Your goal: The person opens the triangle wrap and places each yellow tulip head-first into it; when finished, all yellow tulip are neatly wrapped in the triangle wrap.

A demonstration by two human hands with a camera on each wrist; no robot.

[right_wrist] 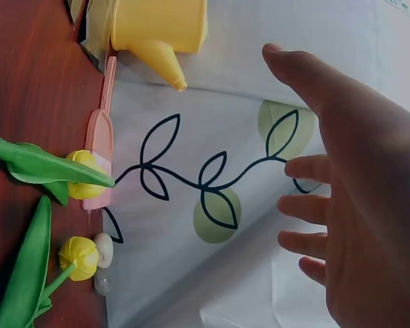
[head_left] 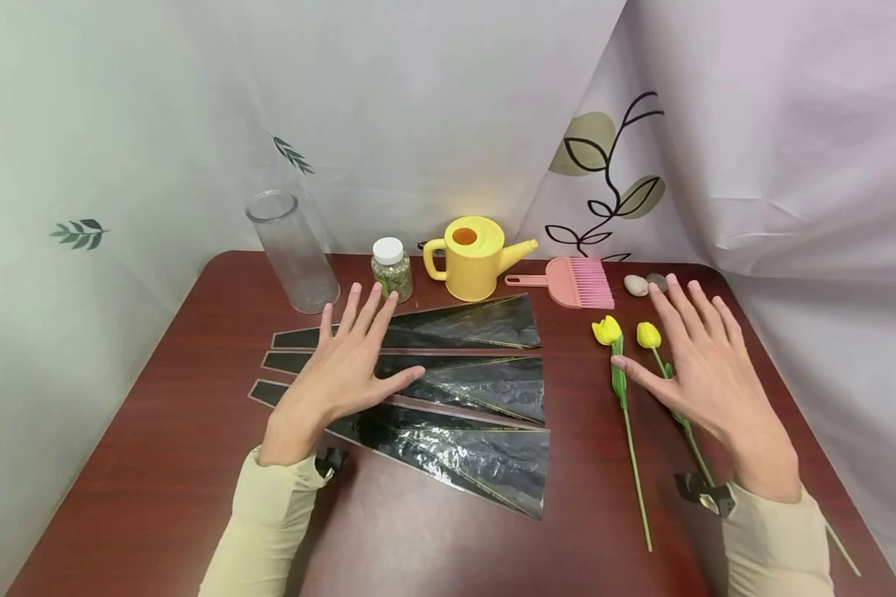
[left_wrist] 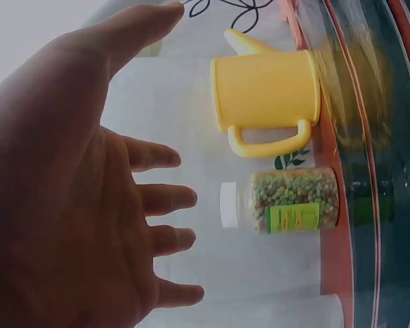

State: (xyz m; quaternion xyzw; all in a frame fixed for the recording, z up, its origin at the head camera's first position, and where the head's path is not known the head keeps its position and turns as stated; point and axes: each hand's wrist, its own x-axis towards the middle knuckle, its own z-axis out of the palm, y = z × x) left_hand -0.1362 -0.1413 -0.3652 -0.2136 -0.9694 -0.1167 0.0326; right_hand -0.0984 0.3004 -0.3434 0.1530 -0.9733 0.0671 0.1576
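Note:
My left hand (head_left: pixel 343 373) is held palm down with spread, straight fingers above three black flower sleeves (head_left: pixel 485 385), holding nothing. The sleeves lie flat side by side, narrow ends to the left, each partly covered by the hand or arm from the head view. On the right, my right hand (head_left: pixel 705 377) also has its fingers spread and holds nothing. Beneath and beside it lie two artificial yellow tulips, one tulip (head_left: pixel 607 330) left of the thumb, the other tulip (head_left: pixel 648 335) partly hidden by the hand. In the wrist views both hands (left_wrist: pixel 68 184) (right_wrist: pixel 376 198) appear apart from all objects.
Along the table's back stand a clear cylinder vase (head_left: pixel 294 257), a white-lidded jar of small pellets (head_left: pixel 392 274) and a yellow watering can (head_left: pixel 474 265). A pink brush (head_left: pixel 567 282) and two pebbles (head_left: pixel 636 286) lie to their right. A patterned curtain (head_left: pixel 418 108) hangs behind.

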